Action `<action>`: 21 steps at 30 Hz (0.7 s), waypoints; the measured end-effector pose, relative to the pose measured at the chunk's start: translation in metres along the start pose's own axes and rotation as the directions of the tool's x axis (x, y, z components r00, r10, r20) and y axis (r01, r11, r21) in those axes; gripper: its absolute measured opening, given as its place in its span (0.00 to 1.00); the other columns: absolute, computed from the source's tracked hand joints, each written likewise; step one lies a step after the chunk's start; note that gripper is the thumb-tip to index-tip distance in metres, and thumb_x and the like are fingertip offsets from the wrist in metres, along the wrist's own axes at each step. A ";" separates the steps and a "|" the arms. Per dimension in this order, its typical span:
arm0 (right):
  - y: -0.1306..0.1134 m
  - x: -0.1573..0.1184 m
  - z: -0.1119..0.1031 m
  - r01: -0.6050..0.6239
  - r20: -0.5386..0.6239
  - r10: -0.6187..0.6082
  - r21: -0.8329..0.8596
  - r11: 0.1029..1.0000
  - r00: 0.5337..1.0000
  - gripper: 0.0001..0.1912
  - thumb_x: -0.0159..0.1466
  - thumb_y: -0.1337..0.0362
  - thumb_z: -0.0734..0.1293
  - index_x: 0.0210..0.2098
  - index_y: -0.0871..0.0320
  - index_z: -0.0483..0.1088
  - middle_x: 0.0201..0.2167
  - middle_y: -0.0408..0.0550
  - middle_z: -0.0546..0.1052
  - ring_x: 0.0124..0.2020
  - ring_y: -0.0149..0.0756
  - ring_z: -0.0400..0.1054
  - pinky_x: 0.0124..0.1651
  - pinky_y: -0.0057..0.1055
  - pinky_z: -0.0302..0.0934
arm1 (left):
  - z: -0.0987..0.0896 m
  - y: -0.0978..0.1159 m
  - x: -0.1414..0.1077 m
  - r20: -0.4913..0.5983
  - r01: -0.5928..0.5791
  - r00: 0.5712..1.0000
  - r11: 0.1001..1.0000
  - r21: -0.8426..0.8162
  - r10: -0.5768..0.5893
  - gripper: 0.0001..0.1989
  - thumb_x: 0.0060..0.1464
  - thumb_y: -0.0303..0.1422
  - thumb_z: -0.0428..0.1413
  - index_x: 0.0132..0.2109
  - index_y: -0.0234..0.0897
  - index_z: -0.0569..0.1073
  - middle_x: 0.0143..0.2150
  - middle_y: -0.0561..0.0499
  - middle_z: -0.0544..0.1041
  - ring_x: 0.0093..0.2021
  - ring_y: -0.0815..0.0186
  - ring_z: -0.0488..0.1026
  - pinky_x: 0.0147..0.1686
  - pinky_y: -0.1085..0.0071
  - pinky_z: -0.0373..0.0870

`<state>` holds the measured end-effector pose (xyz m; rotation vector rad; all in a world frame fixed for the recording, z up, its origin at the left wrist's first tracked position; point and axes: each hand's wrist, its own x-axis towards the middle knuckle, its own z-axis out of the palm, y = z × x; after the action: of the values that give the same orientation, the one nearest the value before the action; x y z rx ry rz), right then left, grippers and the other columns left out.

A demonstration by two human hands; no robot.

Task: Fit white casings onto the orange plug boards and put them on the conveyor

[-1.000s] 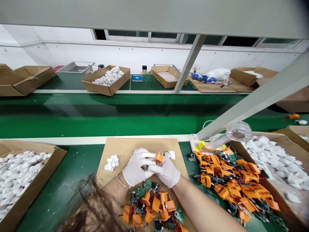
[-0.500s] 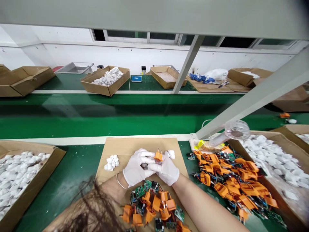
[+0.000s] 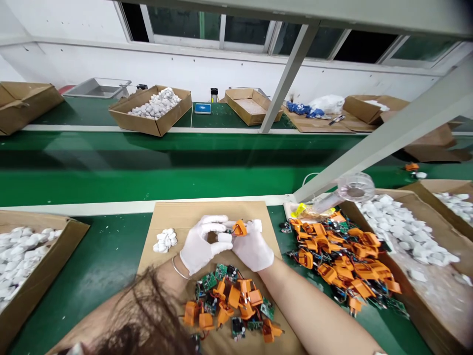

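Note:
Both of my hands wear white gloves and meet over a cardboard sheet (image 3: 146, 261). My right hand (image 3: 254, 250) is closed on an orange plug (image 3: 240, 228), now tilted, with dark wiring showing at its left side. My left hand (image 3: 201, 244) curls in from the left, fingers and thumb closed near the plug's wired end. A whitish block shape lies at its fingertips, but I cannot tell whether it is a part or a gloved finger. Small white plastic pieces (image 3: 165, 240) lie left of my hands. Several orange plugs wired to green circuit boards (image 3: 233, 298) lie in front of me.
A larger heap of orange plugs with boards (image 3: 340, 259) lies right, beside a clear handheld fan (image 3: 355, 188). Boxes of white pieces stand left (image 3: 29, 251) and right (image 3: 401, 229). A slanted metal post (image 3: 373, 143) rises at right. More cardboard boxes (image 3: 158, 125) line the far bench.
The orange plug has tipped from prongs-up to lying tilted in my right hand. My left hand has drawn slightly left, its fingers more apart from the right. The camera view has shifted.

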<state>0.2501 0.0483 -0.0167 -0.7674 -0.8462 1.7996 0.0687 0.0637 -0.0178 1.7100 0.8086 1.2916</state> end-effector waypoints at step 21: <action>0.010 0.005 -0.007 -0.004 -0.119 0.008 0.029 1.000 0.993 0.16 0.49 0.60 0.85 0.33 0.59 0.82 0.21 0.44 0.81 0.22 0.31 0.72 0.30 0.29 0.67 | -0.008 0.004 -0.001 0.157 -0.339 0.941 0.813 0.474 0.301 0.29 0.57 0.37 0.70 0.63 0.43 0.73 0.49 0.44 0.85 0.46 0.54 0.83 0.50 0.54 0.83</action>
<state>0.2488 0.0516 -0.0297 -0.8505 -0.7387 1.7490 0.0611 0.0623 -0.0135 2.3793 0.8853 1.2984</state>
